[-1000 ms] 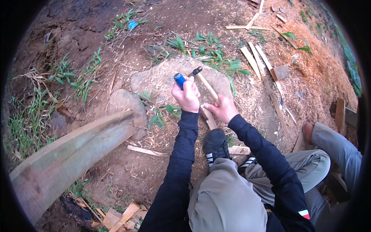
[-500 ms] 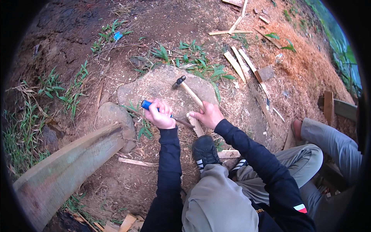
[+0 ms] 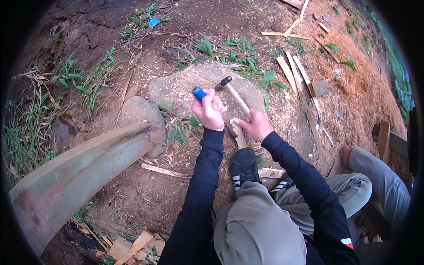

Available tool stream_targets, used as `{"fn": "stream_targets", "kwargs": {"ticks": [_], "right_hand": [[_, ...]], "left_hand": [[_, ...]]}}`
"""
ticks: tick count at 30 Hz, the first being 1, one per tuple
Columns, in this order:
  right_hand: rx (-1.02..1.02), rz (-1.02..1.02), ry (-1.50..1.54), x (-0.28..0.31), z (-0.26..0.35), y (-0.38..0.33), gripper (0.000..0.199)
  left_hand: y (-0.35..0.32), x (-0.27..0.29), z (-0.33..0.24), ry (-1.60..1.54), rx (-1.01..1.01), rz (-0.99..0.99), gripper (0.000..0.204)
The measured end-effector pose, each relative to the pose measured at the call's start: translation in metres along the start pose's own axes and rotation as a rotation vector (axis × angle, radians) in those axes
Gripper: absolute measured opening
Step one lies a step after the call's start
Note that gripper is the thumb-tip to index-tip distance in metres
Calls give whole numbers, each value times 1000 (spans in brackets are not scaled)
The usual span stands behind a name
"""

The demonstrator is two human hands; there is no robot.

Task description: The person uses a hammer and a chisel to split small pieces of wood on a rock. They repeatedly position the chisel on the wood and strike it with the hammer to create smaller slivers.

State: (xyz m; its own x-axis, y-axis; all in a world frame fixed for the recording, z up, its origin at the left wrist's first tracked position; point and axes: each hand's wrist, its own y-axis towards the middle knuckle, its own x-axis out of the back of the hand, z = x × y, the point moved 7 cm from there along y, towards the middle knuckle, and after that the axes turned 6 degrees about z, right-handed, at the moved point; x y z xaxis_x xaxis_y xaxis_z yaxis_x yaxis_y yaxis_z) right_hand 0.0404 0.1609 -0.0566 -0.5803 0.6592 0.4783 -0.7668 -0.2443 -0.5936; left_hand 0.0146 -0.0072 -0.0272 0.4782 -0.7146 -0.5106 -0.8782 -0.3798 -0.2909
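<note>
Head view is showing a blue-handled tool [image 3: 199, 93] raised just above a flat grey stone [image 3: 176, 88], with its working end hidden behind the fist. The left hand [image 3: 209, 111] is making a closed grip around that handle, the blue end sticking out above the knuckles. Just to the right of the stone's middle, the right hand [image 3: 255, 125] is closing its grip around a short pale piece of wood [image 3: 238, 134] and pressing it against the stone's near edge. A hammer [image 3: 232, 94] with a dark head and a light wooden handle is lying on the stone, its handle running toward the right hand. Below the stone's near edge, a black shoe with white stripes [image 3: 243, 168] is resting on the dirt, and the person's grey trousers are filling the space nearer the camera. A rounder, smaller rock [image 3: 141, 117] is sitting against the stone's left side, touching the end of a thick weathered beam [image 3: 75, 176] that is stretching away to the lower left. Beyond the stone's right edge, several loose wooden slats [image 3: 295, 73] are lying on sawdust-strewn ground. Far right of the stone, another person's leg [image 3: 380, 176] in grey trousers is coming into view.
</note>
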Motion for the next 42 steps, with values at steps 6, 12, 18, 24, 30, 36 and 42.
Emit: {"fn": "stream_targets", "kwargs": {"ticks": [6, 12, 18, 24, 30, 36, 42], "right_hand": [[29, -4, -37, 2, 2, 1, 53], [69, -12, -37, 4, 1, 4, 54], [160, -19, -131, 19, 6, 7, 51], [327, 6, -10, 92, 52, 14, 45], [445, 132, -558, 153, 146, 6, 53], [617, 52, -544, 173, 188, 23, 53], [497, 115, -806, 181, 204, 37, 38]], "left_hand": [[-1, -6, -1, -50, 16, 64, 10], [1, -17, 7, 45, 31, 136, 9], [2, 0, 1, -58, 19, 46, 7], [1, -1, 4, -25, 28, 79, 7], [0, 1, 4, -11, 34, 94, 7], [-2, -18, 10, -2, 78, 133, 10], [-4, -18, 10, 20, 86, 129, 11]]}}
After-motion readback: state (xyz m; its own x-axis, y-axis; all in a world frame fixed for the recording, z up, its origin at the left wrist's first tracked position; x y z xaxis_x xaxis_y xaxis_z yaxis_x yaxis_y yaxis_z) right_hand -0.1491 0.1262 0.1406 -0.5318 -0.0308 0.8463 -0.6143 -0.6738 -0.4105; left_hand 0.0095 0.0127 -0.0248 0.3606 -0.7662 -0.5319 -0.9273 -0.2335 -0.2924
